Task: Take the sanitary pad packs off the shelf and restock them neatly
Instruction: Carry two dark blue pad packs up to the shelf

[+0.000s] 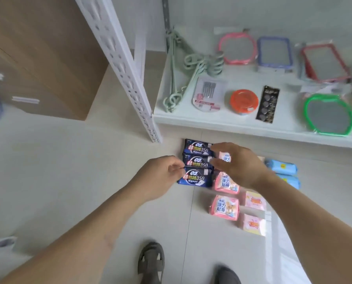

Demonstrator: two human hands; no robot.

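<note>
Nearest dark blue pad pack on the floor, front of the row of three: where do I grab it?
Pinch the nearest dark blue plastic pad pack across its short ends from above. It lies flat, its left end free on bare tile floor; pink packs crowd its right end.

The scene is brightly and evenly lit by soft, diffuse light, with no single source in view. Shadows are faint: only a pale smudge lies on the cream tiled floor [68,171] beneath the forearms. A whitish glare streak runs down the glossy tiles at lower right, and small highlights wash out the print on the pink plastic packs [225,207]. The whole frame is slightly soft; the items on the white metal shelf [253,128], especially toward the right edge, are blurred and smeared. Wide-angle distortion bends the white perforated upright post [122,64] and stretches the arms toward the lower corners.
</note>
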